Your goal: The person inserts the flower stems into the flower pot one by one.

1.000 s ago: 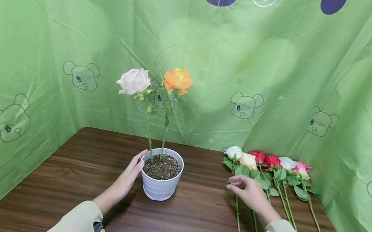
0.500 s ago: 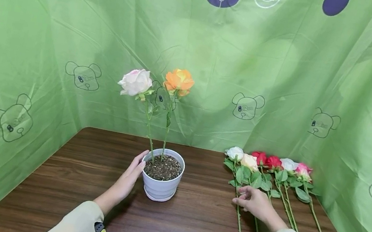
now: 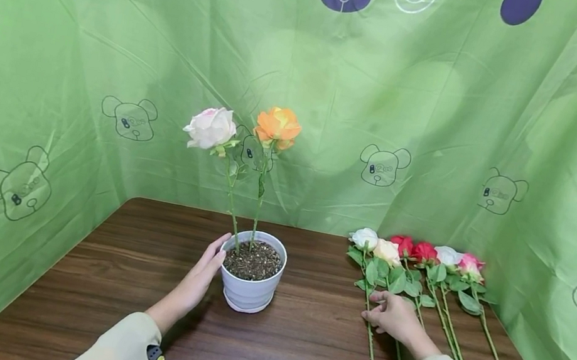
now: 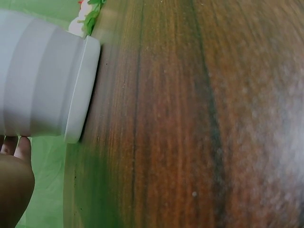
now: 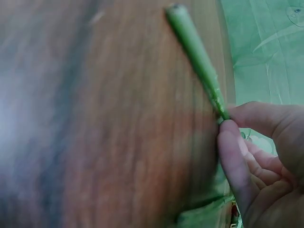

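My left hand point(image 3: 199, 273) rests its straight fingers along the left side of a white ribbed flowerpot point(image 3: 249, 293); in the left wrist view the fingertips touch the pot wall point(image 4: 40, 80). Two roses stand upright in the potting soil point(image 3: 251, 263): a pale pink one point(image 3: 210, 128) and an orange one point(image 3: 278, 126). On the right, my right hand point(image 3: 396, 318) pinches the stem of the leftmost white rose point(image 3: 363, 238), which lies on the table. The right wrist view has thumb and index finger meeting on that green stem point(image 5: 195, 54).
Beside the white rose lie a peach rose point(image 3: 388, 251), red roses point(image 3: 423, 252), another white rose point(image 3: 448, 255) and a pink rose point(image 3: 470, 265), stems toward me. The brown wooden table point(image 3: 295, 347) is enclosed by a green printed curtain point(image 3: 327, 84).
My right hand has come down from above the leaves toward me, to the white rose's lower stem, and pinches it. My left hand stays on the pot.
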Available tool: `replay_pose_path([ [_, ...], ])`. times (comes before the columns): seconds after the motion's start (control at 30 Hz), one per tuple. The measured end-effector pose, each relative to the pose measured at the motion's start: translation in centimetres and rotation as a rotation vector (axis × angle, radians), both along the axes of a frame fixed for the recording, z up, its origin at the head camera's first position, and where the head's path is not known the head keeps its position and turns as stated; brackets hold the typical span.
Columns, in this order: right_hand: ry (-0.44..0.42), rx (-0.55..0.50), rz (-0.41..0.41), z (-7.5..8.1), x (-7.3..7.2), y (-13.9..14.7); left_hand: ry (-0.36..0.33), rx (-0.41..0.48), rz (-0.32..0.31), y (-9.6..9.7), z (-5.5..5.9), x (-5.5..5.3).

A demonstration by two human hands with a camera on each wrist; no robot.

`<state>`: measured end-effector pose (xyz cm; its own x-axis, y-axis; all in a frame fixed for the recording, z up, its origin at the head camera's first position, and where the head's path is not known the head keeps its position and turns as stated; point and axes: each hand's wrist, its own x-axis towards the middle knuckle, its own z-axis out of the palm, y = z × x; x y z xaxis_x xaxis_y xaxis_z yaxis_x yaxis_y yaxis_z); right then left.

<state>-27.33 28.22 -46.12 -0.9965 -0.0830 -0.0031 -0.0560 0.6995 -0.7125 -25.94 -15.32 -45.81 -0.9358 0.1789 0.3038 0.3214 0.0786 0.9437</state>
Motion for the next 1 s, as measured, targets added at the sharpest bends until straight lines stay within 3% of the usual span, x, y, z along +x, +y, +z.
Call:
replay_pose_path([
  [0.4,-0.078,-0.057,-0.048,0.6,0.2,-0.3,0.004,-0.002,-0.003,0.0,0.0,0.0],
  [1.0,0.001,-0.156,0.005,2.2,-0.2,-0.8,0.003,0.008,-0.003,0.1,0.0,0.0],
])
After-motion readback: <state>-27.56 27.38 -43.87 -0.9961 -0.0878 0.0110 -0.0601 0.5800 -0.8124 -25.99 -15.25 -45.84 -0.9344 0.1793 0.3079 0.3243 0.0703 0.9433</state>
